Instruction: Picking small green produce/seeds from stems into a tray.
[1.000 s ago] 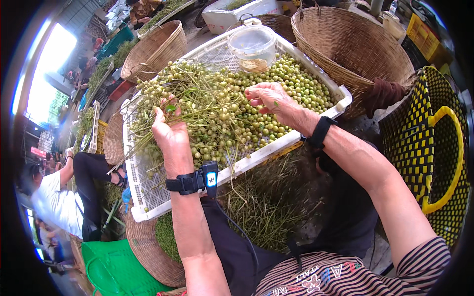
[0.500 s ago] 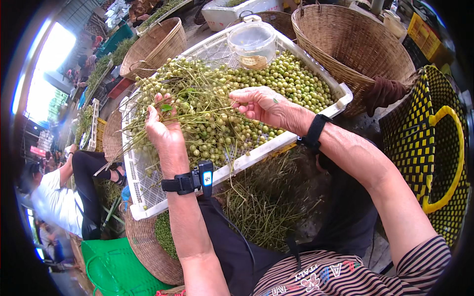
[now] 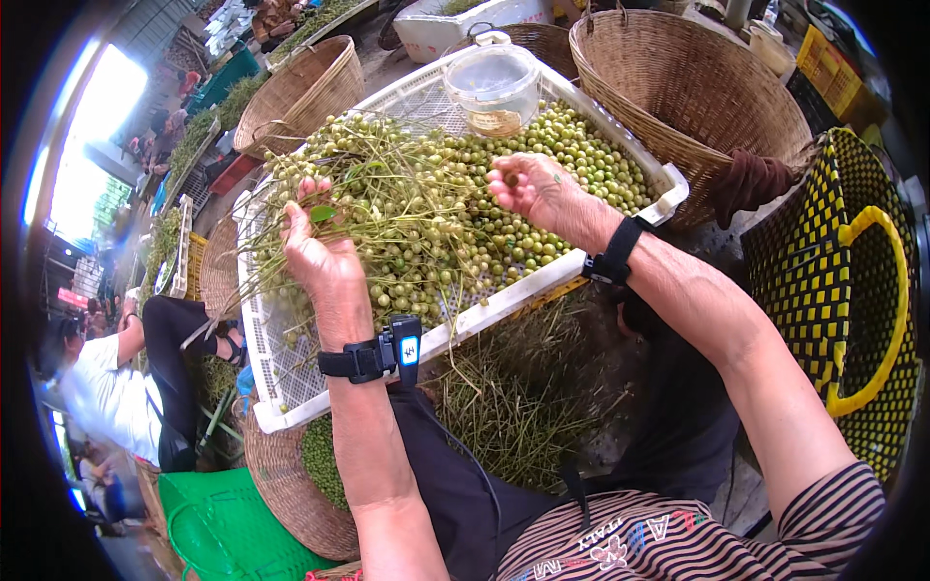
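My left hand is closed around the thin stems of a bunch of small round green fruits at the left of a white plastic mesh tray. A green leaf lies by its fingers. My right hand hovers over the loose green fruits on the tray's right side. Its fingers are curled round a small brownish round fruit. At the tray's far side stands a clear plastic tub.
Woven baskets stand behind the tray. A black-and-yellow woven bag is at right. Stripped stems lie below the tray. A green basket is at lower left, and another person sits at left.
My right hand has moved right, away from the stems, and a brownish fruit now shows in its fingers. My left hand has stayed nearly in place with the bunch.
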`<state>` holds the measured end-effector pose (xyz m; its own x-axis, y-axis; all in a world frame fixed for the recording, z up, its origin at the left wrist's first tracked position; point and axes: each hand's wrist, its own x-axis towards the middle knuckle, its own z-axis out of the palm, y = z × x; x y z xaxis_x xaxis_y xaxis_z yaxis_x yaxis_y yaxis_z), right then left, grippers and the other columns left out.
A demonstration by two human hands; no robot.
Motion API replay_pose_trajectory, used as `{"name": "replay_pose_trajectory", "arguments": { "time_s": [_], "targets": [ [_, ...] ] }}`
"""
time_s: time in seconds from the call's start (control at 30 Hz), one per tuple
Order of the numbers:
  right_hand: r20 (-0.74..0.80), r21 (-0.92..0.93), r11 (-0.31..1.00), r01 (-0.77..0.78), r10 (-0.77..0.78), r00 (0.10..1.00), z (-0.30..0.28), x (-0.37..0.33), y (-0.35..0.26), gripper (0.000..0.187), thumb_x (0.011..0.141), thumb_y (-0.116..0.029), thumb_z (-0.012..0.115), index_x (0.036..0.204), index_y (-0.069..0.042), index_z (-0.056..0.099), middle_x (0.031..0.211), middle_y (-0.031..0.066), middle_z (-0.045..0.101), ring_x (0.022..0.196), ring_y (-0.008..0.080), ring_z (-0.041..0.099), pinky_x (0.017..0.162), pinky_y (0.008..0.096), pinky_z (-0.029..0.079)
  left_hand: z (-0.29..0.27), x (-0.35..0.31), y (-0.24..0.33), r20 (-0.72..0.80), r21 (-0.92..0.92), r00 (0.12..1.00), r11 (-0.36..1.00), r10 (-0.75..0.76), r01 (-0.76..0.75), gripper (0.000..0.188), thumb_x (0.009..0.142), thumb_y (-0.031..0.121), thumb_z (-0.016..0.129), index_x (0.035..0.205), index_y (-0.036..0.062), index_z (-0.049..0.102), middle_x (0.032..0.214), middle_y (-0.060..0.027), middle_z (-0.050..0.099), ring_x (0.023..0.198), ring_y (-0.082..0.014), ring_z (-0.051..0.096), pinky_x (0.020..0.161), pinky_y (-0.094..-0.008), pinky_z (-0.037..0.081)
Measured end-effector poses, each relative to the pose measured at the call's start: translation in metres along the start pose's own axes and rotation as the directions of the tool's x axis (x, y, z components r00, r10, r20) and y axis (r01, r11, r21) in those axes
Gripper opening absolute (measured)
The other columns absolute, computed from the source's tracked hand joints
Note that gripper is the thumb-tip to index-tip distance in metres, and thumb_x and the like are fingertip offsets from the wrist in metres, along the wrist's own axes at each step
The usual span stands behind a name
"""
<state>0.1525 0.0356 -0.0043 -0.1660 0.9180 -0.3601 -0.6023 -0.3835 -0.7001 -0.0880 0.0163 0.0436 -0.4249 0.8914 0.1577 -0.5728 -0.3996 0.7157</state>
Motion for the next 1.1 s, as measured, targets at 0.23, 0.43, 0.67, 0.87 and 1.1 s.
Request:
{"name": "replay_pose_trajectory", "arguments": {
  "time_s": [0.23,0.43,0.67,0.87,1.1],
  "targets": [
    [0.28,-0.112,0.983,-0.144,0.17,0.945,0.03,-0.015,0.01,0.018,0.083,-0.015,0.048,0.097,-0.002,0.049,0.081,0.0069,0.056,0.055,0.0099,0.051,0.041,0.0169,0.037,-0.002,0.0,-0.008,0.016,-0.085,0.994,0.99,-0.11,0.111,0.023,0.092,0.016,0.039,0.102,-0.0015,0.049,0.101,-0.0128,0.058,0.092,-0.0232,0.057,0.077,-0.0359,0.049],
    [0.342,-0.103,0.978,-0.183,0.208,0.917,0.021,-0.014,0.004,0.018,0.083,-0.009,0.055,0.099,-0.002,0.053,0.082,0.0059,0.059,0.054,0.0085,0.056,0.044,0.0145,0.048,-0.004,0.002,-0.002,-0.006,-0.009,1.0,1.0,-0.024,0.024,0.02,0.092,0.014,0.038,0.101,-0.0007,0.048,0.101,-0.0131,0.058,0.09,-0.0238,0.058,0.074,-0.0324,0.05],
    [0.199,-0.284,0.952,0.111,-0.054,0.978,0.017,-0.015,0.006,0.012,0.083,-0.006,0.053,0.089,0.003,0.059,0.073,0.0066,0.062,0.053,0.0082,0.055,0.045,0.0181,0.044,0.001,-0.002,-0.005,-0.037,0.058,0.998,0.997,0.05,-0.048,0.025,0.093,0.015,0.037,0.097,-0.0035,0.053,0.096,-0.0137,0.059,0.084,-0.0217,0.06,0.07,-0.0304,0.051],
    [0.039,-0.559,0.775,0.294,-0.33,0.943,0.0,0.005,0.007,0.014,0.074,-0.007,0.056,0.081,0.004,0.062,0.063,0.0077,0.06,0.054,0.0112,0.055,0.05,0.0235,0.045,0.014,-0.011,-0.009,-0.018,0.157,0.975,0.964,0.219,-0.214,0.028,0.094,0.017,0.037,0.097,-0.0043,0.055,0.092,-0.013,0.06,0.081,-0.0197,0.06,0.071,-0.0297,0.05],
    [0.362,-0.899,0.155,0.41,-0.264,0.894,0.009,-0.02,-0.007,0.036,0.066,-0.005,0.051,0.099,0.001,0.061,0.103,0.0187,0.059,0.093,0.0289,0.057,0.083,0.0375,0.046,0.008,-0.009,0.0,-0.106,0.119,0.988,0.988,0.116,-0.103,0.03,0.095,0.019,0.032,0.101,0.0017,0.055,0.098,-0.0123,0.061,0.085,-0.0163,0.057,0.075,-0.0292,0.047]
  ]
}}
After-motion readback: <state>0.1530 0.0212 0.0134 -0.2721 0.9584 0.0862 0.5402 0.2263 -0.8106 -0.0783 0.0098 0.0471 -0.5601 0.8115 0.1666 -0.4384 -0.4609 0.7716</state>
